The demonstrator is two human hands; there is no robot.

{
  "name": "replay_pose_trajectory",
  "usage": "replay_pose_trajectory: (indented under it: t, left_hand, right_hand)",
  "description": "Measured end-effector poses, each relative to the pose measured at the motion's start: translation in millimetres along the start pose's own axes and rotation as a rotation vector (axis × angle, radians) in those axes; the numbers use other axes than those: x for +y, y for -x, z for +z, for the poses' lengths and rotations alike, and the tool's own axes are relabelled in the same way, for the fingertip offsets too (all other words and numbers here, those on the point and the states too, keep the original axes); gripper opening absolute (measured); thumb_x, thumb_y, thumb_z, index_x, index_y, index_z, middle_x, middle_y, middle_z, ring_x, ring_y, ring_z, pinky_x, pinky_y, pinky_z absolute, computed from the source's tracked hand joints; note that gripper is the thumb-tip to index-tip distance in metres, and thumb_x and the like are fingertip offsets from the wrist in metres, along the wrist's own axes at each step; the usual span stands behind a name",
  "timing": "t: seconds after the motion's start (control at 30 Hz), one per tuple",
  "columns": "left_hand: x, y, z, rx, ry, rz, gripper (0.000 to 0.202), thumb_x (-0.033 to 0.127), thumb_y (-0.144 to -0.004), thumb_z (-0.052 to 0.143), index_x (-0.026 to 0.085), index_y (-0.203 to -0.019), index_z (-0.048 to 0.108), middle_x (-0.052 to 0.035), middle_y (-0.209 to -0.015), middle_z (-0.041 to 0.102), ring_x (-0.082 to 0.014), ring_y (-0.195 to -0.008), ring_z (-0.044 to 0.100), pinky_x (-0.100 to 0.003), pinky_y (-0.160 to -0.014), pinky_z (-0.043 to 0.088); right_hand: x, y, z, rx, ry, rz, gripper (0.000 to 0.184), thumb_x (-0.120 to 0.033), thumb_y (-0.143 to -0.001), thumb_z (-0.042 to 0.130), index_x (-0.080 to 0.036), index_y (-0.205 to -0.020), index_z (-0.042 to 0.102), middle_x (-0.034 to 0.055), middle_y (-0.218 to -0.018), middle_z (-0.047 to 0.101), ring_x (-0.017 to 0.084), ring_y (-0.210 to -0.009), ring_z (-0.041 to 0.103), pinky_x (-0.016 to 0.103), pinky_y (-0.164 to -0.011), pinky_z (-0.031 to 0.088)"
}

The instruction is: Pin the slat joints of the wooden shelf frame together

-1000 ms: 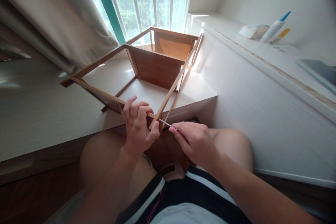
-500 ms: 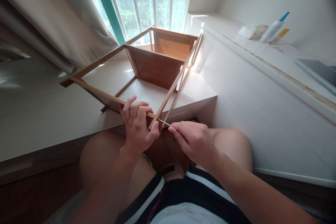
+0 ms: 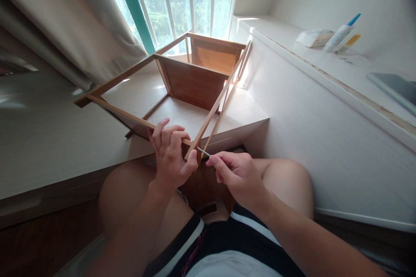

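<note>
The fingers of your right hand (image 3: 238, 175) are curled closed around a slim metal-shafted tool (image 3: 204, 152), thumb pressed along it; its grip end is largely hidden in your palm. The shaft points to 10 o'clock, its tip at the near corner of a brown wooden rack (image 3: 195, 82). Your left hand (image 3: 172, 156) has that corner clasped, fingers loosely bent over the near rail and slightly spread, thumb against the end, back of the hand up. Your right forearm runs off toward 4 o'clock, your left toward 7. The rack sits at 11 o'clock, over a pale wood-grain ledge (image 3: 58, 147), its near corner jutting past the ledge's edge. A barred window (image 3: 182, 13) stands near 12, a curtain (image 3: 81, 21) at 10, a blue-tipped tube (image 3: 338, 39) at 2.
</note>
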State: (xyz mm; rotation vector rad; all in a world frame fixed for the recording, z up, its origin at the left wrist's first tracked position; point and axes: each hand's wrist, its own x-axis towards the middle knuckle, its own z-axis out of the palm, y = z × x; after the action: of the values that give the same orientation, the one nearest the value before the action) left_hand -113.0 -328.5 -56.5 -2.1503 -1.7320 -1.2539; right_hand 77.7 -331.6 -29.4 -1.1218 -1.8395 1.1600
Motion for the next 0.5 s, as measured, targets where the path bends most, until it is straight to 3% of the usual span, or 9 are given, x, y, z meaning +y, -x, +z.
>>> replay_pose_trajectory:
  t: [0.23,0.5]
  left_hand:
    - [-0.2,0.0,-0.1,-0.001,0.001,0.000,0.022,0.038,-0.081,0.050,0.021,-0.094,0.051,-0.0142,-0.113,0.056,-0.0364,-0.134,0.034,-0.058,-0.110,0.028]
    - [0.2,0.2,-1.0,-0.005,-0.001,-0.003,0.021,0.037,-0.081,0.050,0.020,-0.094,0.051,-0.0147,-0.114,0.056,-0.0364,-0.135,0.033,-0.058,-0.110,0.028]
  right_hand:
    - [2.3,0.0,2.2,-0.007,-0.136,0.119,0.036,-0.043,-0.097,0.052,-0.017,-0.083,0.072,-0.0028,-0.053,0.056,0.010,-0.048,0.051,0.021,-0.048,0.037]
    - [0.6,0.9,-0.1,0.005,-0.057,0.061,0.035,-0.041,-0.098,0.051,-0.017,-0.082,0.072,-0.0029,-0.054,0.057,0.010,-0.049,0.052,0.022,-0.050,0.036]
